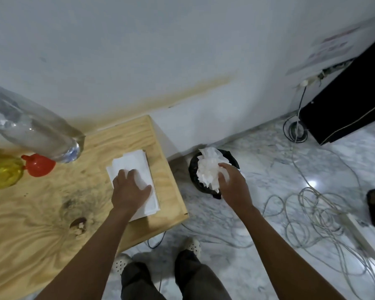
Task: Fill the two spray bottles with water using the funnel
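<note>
Left hand (pixel 130 189) lies flat, palm down, fingers spread, on a stack of white folded paper napkins (pixel 136 169) near the right edge of the light plywood tabletop (pixel 41 224); it presses on the stack and grips nothing. Right hand (pixel 232 180) is off the tabletop, over a small round bin with a black liner (pixel 195 169) on the marble floor (pixel 258 152), fingers closed on a wad of crumpled white tissue (pixel 208 169). Whether the wad sits inside the bin or just above it, cannot tell.

Task items all sit well to the left of the left hand, at the frame edge. Large clear plastic water bottle (pixel 35 128) appears tilted by the wide lens, base toward the left hand; water level inside is unclear. Beside it, nearer the person, is a yellow translucent plastic spray bottle (pixel 2 172), only partly in frame. A red plastic funnel-like piece (pixel 39 165) touches its right side, between the yellow bottle and the napkin stack. Fill level of the yellow bottle is unreadable.

Only one spray bottle is in view.

Loose grey cables (pixel 312 213) are coiled on the floor to the right of the right hand.
</note>
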The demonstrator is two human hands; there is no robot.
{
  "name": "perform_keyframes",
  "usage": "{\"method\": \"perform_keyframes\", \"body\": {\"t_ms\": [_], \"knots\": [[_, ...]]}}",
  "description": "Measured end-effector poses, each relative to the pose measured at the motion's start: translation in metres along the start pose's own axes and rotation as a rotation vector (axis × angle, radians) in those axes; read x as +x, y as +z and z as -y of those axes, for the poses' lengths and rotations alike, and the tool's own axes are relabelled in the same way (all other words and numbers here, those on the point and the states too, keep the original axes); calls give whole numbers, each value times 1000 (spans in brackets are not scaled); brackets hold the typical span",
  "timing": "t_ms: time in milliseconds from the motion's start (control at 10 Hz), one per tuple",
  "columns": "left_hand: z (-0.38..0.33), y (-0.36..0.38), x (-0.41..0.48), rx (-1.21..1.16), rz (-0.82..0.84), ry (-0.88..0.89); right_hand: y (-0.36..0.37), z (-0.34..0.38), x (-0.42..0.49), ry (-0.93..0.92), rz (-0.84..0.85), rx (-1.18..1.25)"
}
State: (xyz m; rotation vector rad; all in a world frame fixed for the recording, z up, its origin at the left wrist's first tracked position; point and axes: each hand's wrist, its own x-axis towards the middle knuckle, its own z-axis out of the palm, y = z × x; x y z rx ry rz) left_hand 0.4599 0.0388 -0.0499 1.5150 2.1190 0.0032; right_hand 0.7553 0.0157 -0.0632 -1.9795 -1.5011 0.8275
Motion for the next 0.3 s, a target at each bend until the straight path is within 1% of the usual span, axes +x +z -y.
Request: {"method": "perform_keyframes", "body": {"t_ms": [200, 300], "knots": [[-18, -7, 8, -13, 41, -81, -1, -26, 60, -125, -96, -138], [-23, -7, 10, -18, 26, -105, 5, -43, 90, -98, -86, -153]]}}
